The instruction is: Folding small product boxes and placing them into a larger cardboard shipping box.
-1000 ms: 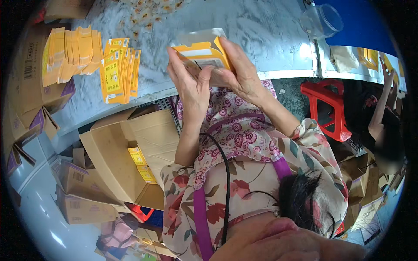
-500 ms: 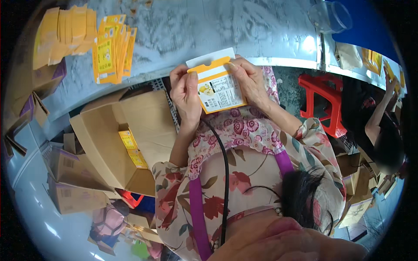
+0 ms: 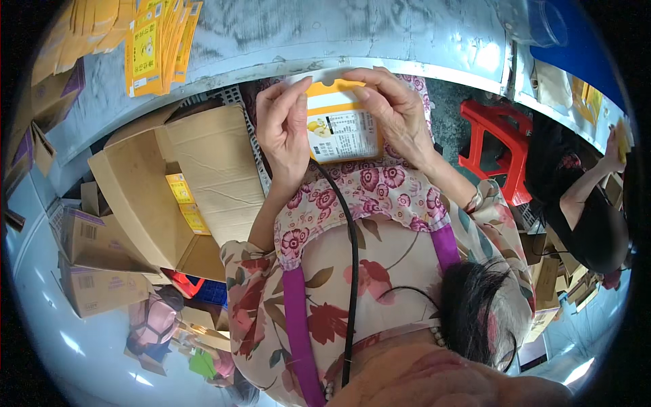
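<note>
A thin yellow and white paper carton [image 3: 344, 130] stands between my hands over my lap, its printed panel facing up. My left hand [image 3: 283, 132] holds its upper left corner, thumb and fingers pinched by the open end. On the other side my right hand [image 3: 397, 115] grips the upper right corner, thumb on the front and fingers bent over the top. The pale flap [image 3: 331, 74] with a notch below it shows between the fingertips. The carton's contents, if any, are hidden.
A large open cardboard box [image 3: 135, 197] at my left holds yellow cartons [image 3: 187, 203]. More flat yellow cartons [image 3: 159, 47] lie on the metal table [image 3: 271, 41]. A red plastic stool [image 3: 495, 146] and a clear tub [image 3: 536, 24] are at the right, near another person's arm [image 3: 586, 180].
My fingers have moved up onto the carton's open end and the pale flap now looks folded lower. The whole view has shifted, with the table things higher and further left.
</note>
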`<state>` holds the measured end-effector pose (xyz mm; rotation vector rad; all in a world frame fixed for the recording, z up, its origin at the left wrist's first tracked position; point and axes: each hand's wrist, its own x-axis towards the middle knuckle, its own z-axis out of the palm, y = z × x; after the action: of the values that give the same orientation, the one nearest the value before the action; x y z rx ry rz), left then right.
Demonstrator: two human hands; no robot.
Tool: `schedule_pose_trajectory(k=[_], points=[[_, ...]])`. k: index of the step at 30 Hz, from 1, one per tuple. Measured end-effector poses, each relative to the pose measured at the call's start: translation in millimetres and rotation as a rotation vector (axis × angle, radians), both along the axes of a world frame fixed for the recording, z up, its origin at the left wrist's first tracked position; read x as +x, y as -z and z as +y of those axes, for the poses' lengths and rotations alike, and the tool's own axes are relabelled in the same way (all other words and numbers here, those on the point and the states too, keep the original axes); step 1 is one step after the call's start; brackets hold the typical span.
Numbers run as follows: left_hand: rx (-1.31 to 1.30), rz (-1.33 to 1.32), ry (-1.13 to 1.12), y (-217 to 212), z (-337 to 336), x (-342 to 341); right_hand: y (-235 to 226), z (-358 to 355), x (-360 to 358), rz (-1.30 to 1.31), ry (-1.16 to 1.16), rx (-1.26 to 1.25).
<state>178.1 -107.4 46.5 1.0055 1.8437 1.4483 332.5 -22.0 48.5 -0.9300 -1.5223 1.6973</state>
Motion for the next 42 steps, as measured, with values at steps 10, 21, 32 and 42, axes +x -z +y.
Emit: schedule_pose_trajectory(k=[10, 21, 32, 42], points=[[-0.145, 0.291, 0.264, -13, -17, -6, -9, 3, 20, -0.331, -0.209, 0.367], [0.106, -0.201, 0.103, -11, -16, -3, -9, 4, 20, -0.011, -0.093, -0.151], [0.064, -0.498, 0.106, -19, 0, -43, 18, 64, 16, 0.664, -0.445, -0.172], [0.05, -1.256, 0.203, 11, -14, -45, 12, 79, -27, 0.441, -0.418, -0.342]])
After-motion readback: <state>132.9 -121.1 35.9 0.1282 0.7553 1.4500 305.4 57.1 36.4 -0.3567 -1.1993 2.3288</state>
